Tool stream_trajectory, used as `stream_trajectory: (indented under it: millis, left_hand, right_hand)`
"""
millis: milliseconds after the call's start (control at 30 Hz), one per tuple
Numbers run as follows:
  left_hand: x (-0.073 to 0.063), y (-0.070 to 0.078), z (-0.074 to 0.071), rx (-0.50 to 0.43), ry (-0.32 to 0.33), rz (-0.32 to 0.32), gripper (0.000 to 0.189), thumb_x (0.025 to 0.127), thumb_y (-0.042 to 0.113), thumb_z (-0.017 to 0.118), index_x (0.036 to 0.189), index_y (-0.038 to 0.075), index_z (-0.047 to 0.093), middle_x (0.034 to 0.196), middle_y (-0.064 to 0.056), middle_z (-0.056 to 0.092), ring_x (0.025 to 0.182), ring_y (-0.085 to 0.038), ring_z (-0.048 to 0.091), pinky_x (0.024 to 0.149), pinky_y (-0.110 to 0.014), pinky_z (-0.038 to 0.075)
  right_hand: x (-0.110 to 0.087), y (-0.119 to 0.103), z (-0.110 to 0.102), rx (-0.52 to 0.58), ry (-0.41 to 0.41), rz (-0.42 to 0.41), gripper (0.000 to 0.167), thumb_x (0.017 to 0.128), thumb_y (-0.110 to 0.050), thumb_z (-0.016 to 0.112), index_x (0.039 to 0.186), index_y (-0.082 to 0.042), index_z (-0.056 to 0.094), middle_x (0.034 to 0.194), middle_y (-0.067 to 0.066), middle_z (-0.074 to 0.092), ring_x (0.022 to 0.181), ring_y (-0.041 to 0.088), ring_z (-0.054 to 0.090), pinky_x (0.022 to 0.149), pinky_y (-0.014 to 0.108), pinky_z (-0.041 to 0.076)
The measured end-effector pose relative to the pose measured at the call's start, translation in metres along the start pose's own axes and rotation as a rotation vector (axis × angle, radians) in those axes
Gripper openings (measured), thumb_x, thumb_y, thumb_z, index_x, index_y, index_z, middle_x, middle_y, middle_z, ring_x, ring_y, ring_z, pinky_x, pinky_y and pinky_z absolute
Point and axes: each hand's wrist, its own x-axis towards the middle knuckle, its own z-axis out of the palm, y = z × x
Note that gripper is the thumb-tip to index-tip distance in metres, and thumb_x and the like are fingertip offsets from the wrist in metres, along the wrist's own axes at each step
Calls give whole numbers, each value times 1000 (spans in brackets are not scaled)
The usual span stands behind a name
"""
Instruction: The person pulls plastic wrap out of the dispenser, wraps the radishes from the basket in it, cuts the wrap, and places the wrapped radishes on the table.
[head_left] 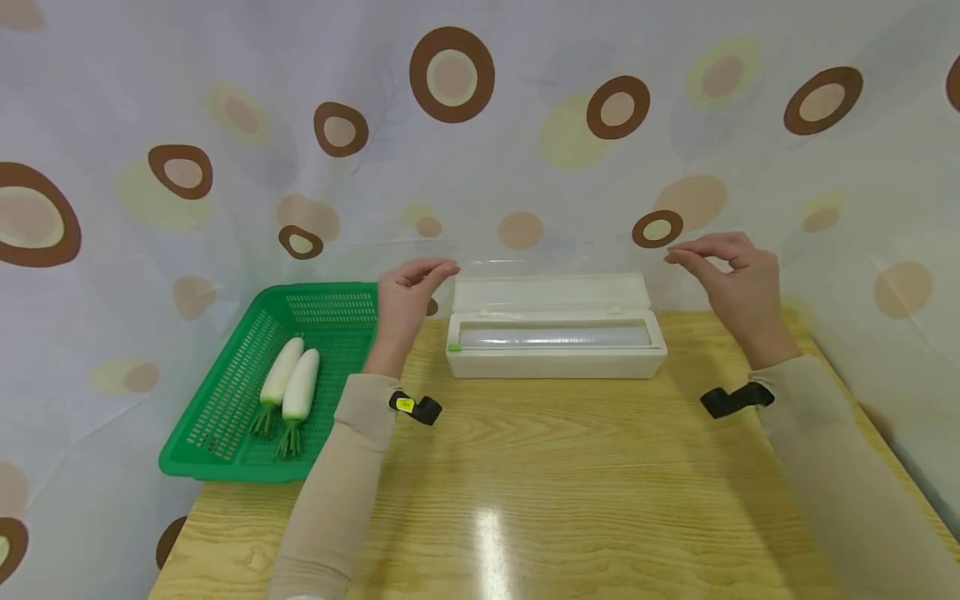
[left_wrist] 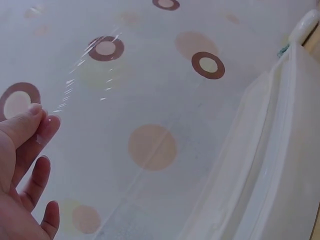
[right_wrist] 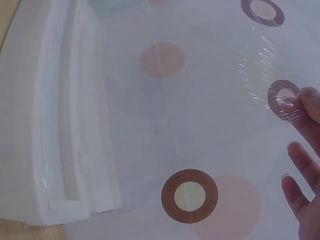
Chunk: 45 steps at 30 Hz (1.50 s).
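Clear plastic wrap (left_wrist: 69, 86) stretches between the two hands, seen mostly by its fine glints and creases. My left hand (head_left: 408, 304) pinches one corner between thumb and fingertip. The opposite corner is pinched by my right hand (head_left: 738, 287), and creases in the film (right_wrist: 267, 60) fan out from that grip in the right wrist view. Below and between the hands stands a white wrap dispenser box (head_left: 555, 364) with its lid (head_left: 551, 294) raised at the back. A roll of wrap (head_left: 555, 337) lies inside, and a small green piece (head_left: 454, 347) sits at the box's left end.
On the left, a green plastic basket (head_left: 225, 468) holds two white radishes (head_left: 302, 385) with trimmed green stems. The wooden table (head_left: 570, 483) extends in front of the box. Behind it hangs a white cloth (head_left: 517, 167) with brown and yellow circles.
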Motion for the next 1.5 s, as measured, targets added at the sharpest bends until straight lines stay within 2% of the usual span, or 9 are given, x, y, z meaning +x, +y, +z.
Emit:
stream_trajectory:
  millis: [167, 267, 367, 600, 1000, 1100, 1300, 1367, 1500]
  left_hand:
    - [-2, 14, 1, 5, 11, 36, 28, 98, 27, 76, 109, 2, 80, 98, 7, 78, 47, -6, 51, 51, -21, 45]
    - [-3, 22, 1, 13, 24, 80, 26, 97, 23, 77, 108, 0, 80, 97, 9, 78, 73, -8, 67, 70, -23, 55]
    - [-4, 29, 0, 23, 34, 125, 23, 96, 19, 77, 106, -2, 80, 95, 12, 78, 104, -12, 68, 95, -30, 54]
    - [-6, 41, -2, 37, 41, 225, 20, 96, 12, 76, 105, -5, 79, 95, 17, 77, 104, -17, 67, 104, -39, 49]
    - [-14, 51, -8, 11, 15, 286, 12, 98, 9, 74, 104, 2, 81, 95, 14, 78, 104, -18, 67, 114, -39, 40]
    - [-23, 52, -8, 11, -11, 294, 12, 98, 6, 72, 104, -3, 79, 95, 7, 79, 100, -16, 68, 115, -41, 40]
    - [-59, 53, -16, -6, -91, 254, 11, 97, 4, 73, 101, -3, 80, 91, 1, 76, 89, -16, 66, 100, -34, 50]
    - [-73, 51, -22, -27, -140, 254, 9, 97, 7, 75, 99, 2, 82, 92, 6, 76, 94, -16, 64, 95, -31, 52]
    - [-102, 41, -36, -39, -257, 282, 10, 96, 13, 76, 98, 5, 82, 95, 5, 76, 93, -14, 65, 90, -26, 52]
  right_hand:
    - [2, -13, -5, 27, 33, -35, 12, 94, -5, 78, 99, 6, 80, 90, -27, 70, 100, 1, 57, 87, 18, 39]
    - [2, -20, -7, 17, 52, -81, 9, 92, 1, 77, 98, 8, 79, 90, -29, 69, 99, 0, 57, 87, 17, 39]
    - [3, -28, -10, 11, 68, -122, 8, 90, 7, 76, 97, 12, 78, 90, -30, 68, 98, -1, 56, 86, 16, 40]
    - [5, -40, -16, 66, 88, -154, 10, 89, 12, 75, 99, 14, 77, 92, -23, 69, 101, 3, 59, 87, 16, 44]
    - [-3, -59, -22, 228, 64, -181, 9, 90, 13, 73, 98, 17, 75, 91, -8, 75, 102, 12, 61, 92, 19, 47]
    - [-13, -61, -26, 373, 26, -186, 7, 89, 19, 70, 95, 20, 73, 92, 2, 76, 100, 16, 62, 94, 20, 49]
    - [-47, -60, -43, 574, -127, -248, 6, 87, 24, 67, 92, 27, 67, 98, 13, 75, 103, 24, 62, 98, 26, 49]
    - [-60, -60, -49, 566, -190, -275, 5, 88, 22, 68, 91, 25, 68, 99, 14, 75, 104, 25, 62, 98, 26, 49]
    - [-88, -57, -61, 374, -303, -339, 5, 92, 12, 71, 95, 14, 75, 98, 11, 74, 106, 21, 62, 95, 22, 48]
